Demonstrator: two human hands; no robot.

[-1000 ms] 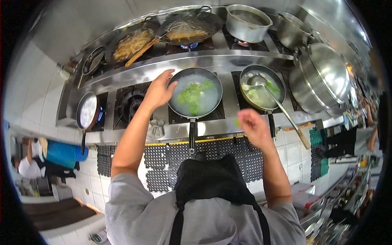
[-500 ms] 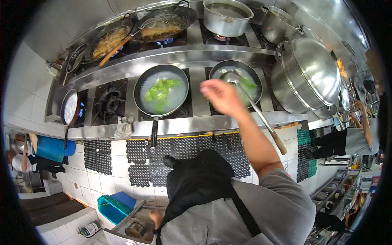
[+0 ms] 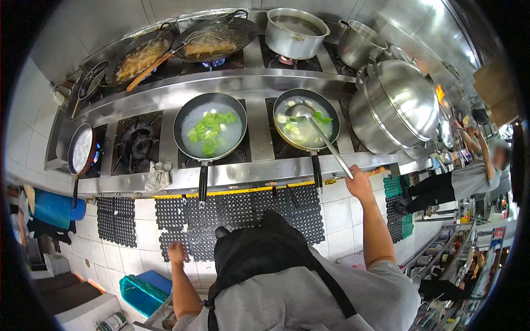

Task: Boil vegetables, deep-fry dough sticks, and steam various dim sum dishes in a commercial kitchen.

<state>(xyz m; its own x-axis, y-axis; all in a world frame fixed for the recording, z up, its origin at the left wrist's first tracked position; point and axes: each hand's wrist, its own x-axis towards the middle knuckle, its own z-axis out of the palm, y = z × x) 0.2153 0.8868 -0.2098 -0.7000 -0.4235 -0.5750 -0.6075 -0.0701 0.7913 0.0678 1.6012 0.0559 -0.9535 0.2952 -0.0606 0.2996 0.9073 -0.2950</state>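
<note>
My right hand (image 3: 359,183) is wrapped around the shaft of a long ladle (image 3: 333,150). The ladle's bowl rests in the right frying pan (image 3: 280,135), among cloudy liquid, green leaves and pale pieces. To its left, another frying pan (image 3: 179,144) holds whitish liquid with bright green leaves (image 3: 208,132) gathered in the middle. My left hand (image 3: 177,252) hangs low on the left above the floor, its fingers curled in, with nothing visible in it.
Behind are two woks (image 3: 251,34) with browned food, a wire skimmer (image 3: 144,74) and an open pot (image 3: 298,45) over flames. A large lidded steel pot (image 3: 381,113) stands right. A small pan (image 3: 83,149) and a cloth (image 3: 158,176) are left. Another person (image 3: 469,185) works far right.
My right hand has come down from above the right pan and taken hold of the ladle. My left hand has moved away from the drawer at lower left and forward.
</note>
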